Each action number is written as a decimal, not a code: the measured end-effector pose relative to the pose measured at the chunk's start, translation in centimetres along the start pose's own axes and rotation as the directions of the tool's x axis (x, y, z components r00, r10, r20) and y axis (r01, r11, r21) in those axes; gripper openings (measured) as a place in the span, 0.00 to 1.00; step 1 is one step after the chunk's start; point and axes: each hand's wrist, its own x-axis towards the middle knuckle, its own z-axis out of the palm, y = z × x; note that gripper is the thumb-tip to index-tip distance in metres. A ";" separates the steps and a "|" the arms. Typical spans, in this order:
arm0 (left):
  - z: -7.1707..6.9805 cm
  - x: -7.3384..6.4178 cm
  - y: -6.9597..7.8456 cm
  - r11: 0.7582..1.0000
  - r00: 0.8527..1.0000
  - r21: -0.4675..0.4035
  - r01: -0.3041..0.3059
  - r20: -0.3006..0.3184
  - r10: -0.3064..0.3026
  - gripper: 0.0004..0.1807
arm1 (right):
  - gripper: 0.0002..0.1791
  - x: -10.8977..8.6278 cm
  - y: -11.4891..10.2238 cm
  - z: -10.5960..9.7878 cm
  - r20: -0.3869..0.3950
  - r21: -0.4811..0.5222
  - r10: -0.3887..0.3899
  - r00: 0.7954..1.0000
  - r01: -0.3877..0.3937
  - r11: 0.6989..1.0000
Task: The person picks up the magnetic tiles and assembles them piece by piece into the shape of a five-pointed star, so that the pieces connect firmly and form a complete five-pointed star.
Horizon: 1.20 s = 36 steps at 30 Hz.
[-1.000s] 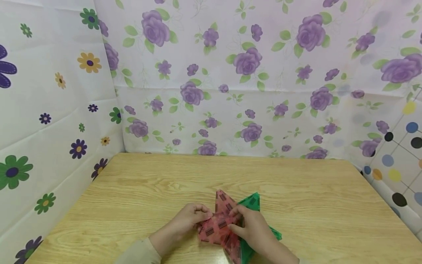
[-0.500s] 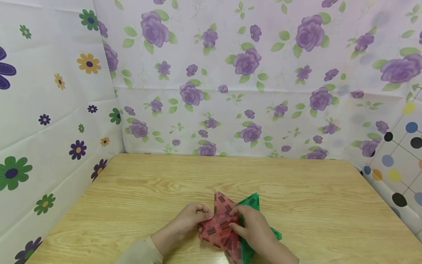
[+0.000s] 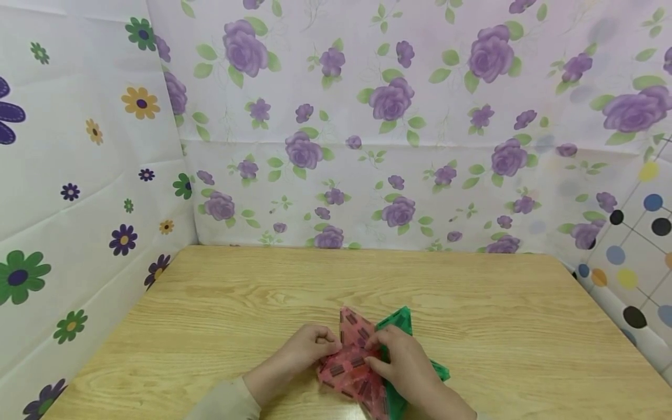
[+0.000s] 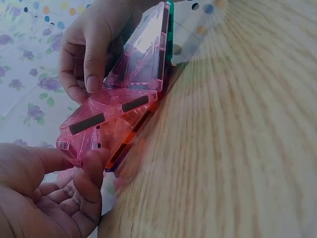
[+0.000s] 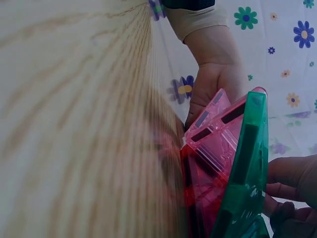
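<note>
A star-like build of translucent magnetic tiles stands on the table, low in the head view. Pink triangular tiles (image 3: 343, 370) make up its left part and green tiles (image 3: 397, 321) its right; an orange tile (image 4: 119, 148) shows beneath the pink ones in the left wrist view. My left hand (image 3: 310, 353) pinches the pink tiles' left corner between thumb and fingers. Over the middle, my right hand (image 3: 404, 361) holds the pink tiles with curled thumb and fingers, hiding part of the green side. The right wrist view shows a green tile (image 5: 247, 148) standing up against the pink ones.
The wooden table (image 3: 252, 291) extends behind and to both sides of the build. A purple-flowered cloth (image 3: 357, 169) hangs along the back edge, with other patterned cloths at left (image 3: 94, 221) and right (image 3: 635, 262).
The pink tiles' far tip has shifted slightly left and toward me, and the near pink tiles have tilted a little. Both hands keep nearly the same place and hold.
</note>
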 end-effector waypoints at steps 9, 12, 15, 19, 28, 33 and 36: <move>0.2 -0.2 0.1 0.988 0.999 0.150 -0.018 -0.039 0.024 0.09 | 0.08 -0.2 -0.1 0.0 -0.013 -0.053 -0.023 1.000 0.023 0.998; 0.1 -0.3 0.2 0.984 0.998 0.171 -0.054 -0.031 0.060 0.09 | 0.07 -0.2 -0.1 0.0 -0.014 -0.054 -0.021 1.000 0.020 0.998; -0.1 -0.3 0.2 0.981 0.996 0.176 -0.087 -0.009 0.090 0.10 | 0.07 -0.2 0.0 0.1 -0.015 -0.051 -0.020 1.000 0.019 0.999; -0.1 -0.5 0.3 0.977 0.993 0.177 -0.119 0.014 0.118 0.10 | 0.07 -0.2 0.0 0.1 -0.022 -0.052 -0.026 0.999 0.025 0.998; 0.0 -0.9 0.9 0.973 0.994 0.207 -0.106 0.012 0.106 0.11 | 0.07 -0.2 0.1 0.1 -0.039 -0.064 -0.044 0.998 0.041 0.997; 0.1 -1.1 1.1 0.963 0.993 0.241 -0.119 0.025 0.117 0.12 | 0.06 -0.3 0.1 0.1 -0.045 -0.078 -0.056 0.997 0.052 0.996; 0.1 -1.2 1.1 0.959 0.991 0.253 -0.130 0.037 0.125 0.12 | 0.06 -0.3 0.1 0.1 -0.044 -0.087 -0.064 0.997 0.060 0.994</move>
